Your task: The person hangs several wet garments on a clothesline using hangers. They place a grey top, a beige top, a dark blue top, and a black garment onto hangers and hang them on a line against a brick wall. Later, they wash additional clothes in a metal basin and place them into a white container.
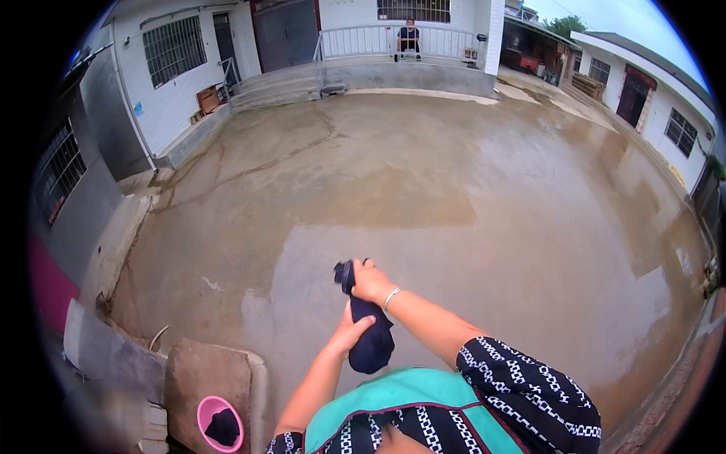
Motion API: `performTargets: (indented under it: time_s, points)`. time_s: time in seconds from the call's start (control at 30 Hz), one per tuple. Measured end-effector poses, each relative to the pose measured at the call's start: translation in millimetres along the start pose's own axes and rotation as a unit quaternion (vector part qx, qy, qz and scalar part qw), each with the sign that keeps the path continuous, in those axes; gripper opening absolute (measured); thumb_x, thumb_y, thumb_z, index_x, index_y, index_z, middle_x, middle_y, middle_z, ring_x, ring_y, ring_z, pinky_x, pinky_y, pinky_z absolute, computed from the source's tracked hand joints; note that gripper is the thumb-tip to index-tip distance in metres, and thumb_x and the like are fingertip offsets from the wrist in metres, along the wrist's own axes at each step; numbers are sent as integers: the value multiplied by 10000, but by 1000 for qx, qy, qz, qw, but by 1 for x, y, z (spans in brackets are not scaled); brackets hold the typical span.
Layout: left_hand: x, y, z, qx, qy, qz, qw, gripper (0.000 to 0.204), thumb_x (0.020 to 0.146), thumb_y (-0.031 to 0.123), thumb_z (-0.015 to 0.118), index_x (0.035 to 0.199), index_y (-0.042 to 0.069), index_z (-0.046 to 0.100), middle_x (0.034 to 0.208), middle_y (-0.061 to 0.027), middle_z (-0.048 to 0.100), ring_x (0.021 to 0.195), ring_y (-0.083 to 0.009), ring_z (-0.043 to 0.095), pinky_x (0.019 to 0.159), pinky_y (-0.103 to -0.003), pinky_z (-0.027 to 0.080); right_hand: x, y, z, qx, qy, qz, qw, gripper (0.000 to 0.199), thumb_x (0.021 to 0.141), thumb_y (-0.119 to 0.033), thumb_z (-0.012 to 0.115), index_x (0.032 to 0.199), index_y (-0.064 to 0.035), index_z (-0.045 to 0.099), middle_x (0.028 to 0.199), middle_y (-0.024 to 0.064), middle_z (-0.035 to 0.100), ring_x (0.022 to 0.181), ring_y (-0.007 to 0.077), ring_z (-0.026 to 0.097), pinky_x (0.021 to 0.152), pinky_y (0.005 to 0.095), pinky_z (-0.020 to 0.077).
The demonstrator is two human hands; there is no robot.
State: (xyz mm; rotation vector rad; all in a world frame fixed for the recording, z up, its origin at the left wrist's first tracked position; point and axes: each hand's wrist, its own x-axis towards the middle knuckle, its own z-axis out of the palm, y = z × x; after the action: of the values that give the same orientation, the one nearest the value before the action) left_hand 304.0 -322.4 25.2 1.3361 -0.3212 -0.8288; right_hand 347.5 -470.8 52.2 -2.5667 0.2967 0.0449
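A dark navy cloth [369, 333], twisted into a roll, hangs between both my hands in front of my chest. My right hand [370, 281], with a silver bracelet on its wrist, grips the upper end of the cloth. My left hand [352, 330] holds the roll's middle from the left side. The lower end of the cloth bulges out below my left hand, above my teal and black patterned top.
A wet concrete yard [454, 189] spreads ahead. At lower left a pink basin [206, 412] with a dark cloth in it sits on a stone slab. White buildings ring the yard; a person [408, 38] sits on the far raised porch behind a railing.
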Motion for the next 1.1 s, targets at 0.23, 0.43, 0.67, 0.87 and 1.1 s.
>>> performTargets:
  time_s: [0.23,0.43,0.67,0.87,1.1]
  points:
    - [-41,10,-93,-364,-92,-31,926,555,822,351,529,1224,-25,464,1065,-162,592,853,-255,608,760,-358,518,8,-45,-20,425,-172,-137,878,719,740,-324,704,1305,-48,355,1219,175,498,1151,289,480,915,381,433]
    - [-55,32,-143,-525,-216,11,823,773,808,570,486,1275,-34,368,1120,-130,466,598,-120,412,505,-246,386,29,-66,17,678,-203,15,707,650,847,-427,608,1372,-150,345,1307,70,450,1212,225,427,991,453,367]
    - [-69,15,-190,-298,-56,-112,946,550,856,363,456,1226,-43,464,1095,-202,587,910,-279,612,796,-373,503,59,-100,66,625,-155,-19,765,546,795,-169,680,1267,-10,456,1095,125,587,1037,222,568,927,375,448]
    - [-54,41,-229,-333,-235,143,902,370,869,260,487,1159,31,511,952,-76,594,673,-151,565,584,-271,471,110,-169,20,127,79,-216,965,823,804,-477,624,1387,-3,291,1388,242,347,1313,344,310,1071,394,261]
    - [-18,139,-237,-634,-267,49,724,500,846,360,577,1218,55,441,1124,-39,516,712,-111,515,657,-241,449,124,-383,-169,7,355,-467,810,622,829,-176,501,1402,-118,265,849,156,651,799,349,613,724,394,470]
